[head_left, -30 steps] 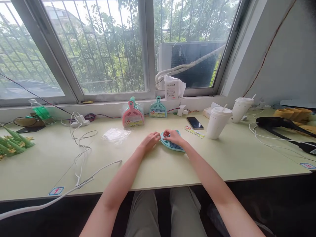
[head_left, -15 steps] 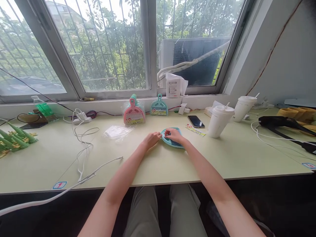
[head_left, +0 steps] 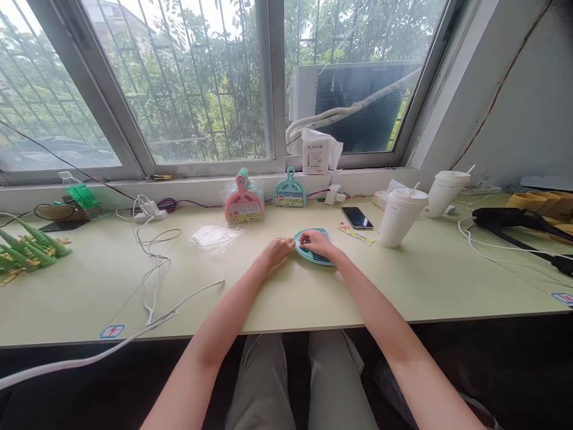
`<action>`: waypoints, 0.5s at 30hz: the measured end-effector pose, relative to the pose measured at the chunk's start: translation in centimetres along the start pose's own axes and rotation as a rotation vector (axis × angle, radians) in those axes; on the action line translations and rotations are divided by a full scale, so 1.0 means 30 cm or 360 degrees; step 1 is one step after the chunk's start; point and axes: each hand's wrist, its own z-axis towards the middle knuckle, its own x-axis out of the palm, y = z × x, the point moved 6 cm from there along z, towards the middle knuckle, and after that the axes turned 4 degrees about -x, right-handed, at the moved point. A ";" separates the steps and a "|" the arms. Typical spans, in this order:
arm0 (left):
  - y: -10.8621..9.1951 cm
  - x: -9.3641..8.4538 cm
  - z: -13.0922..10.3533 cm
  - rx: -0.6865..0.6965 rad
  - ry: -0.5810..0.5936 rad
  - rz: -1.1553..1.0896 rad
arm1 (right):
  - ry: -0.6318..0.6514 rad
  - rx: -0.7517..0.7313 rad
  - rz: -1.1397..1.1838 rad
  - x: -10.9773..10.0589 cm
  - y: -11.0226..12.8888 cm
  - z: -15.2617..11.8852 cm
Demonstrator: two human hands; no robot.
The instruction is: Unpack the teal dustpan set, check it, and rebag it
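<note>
A teal mini dustpan with a small brush nested in it lies flat on the table in front of me, its handle end to the left. My left hand is closed around that handle end, mostly hiding it. Over the dustpan, the curled fingers of my right hand pinch at the brush near its handle; the exact contact is hidden. Up and to the right is a printed label card. Clear plastic wrappers lie to the left.
Packaged pink dustpan sets and a teal set stand by the sill. A phone and white cups are at right. White cables cross the left side, near green cone-shaped pieces.
Both hands stay at the dustpan, with only a slight shift in the right fingers. The whole view has tilted a little.
</note>
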 end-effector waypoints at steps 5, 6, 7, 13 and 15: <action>0.016 0.004 -0.012 0.0031 -0.0052 -0.0021 | -0.0048 -0.0021 -0.0260 -0.003 0.023 -0.008; 0.021 -0.003 -0.015 0.0029 -0.0096 -0.0044 | -0.0067 -0.0029 -0.0284 -0.007 0.031 -0.010; 0.025 -0.017 -0.018 0.0024 -0.0173 -0.0082 | -0.0087 -0.0029 -0.0282 -0.014 0.039 -0.011; 0.088 -0.135 -0.039 -0.0575 -0.1035 -0.0825 | -0.0501 0.0182 -0.0075 -0.094 0.054 -0.023; 0.086 -0.107 -0.008 -0.0694 -0.0916 -0.1246 | -0.0686 0.0289 -0.0053 -0.112 0.046 -0.029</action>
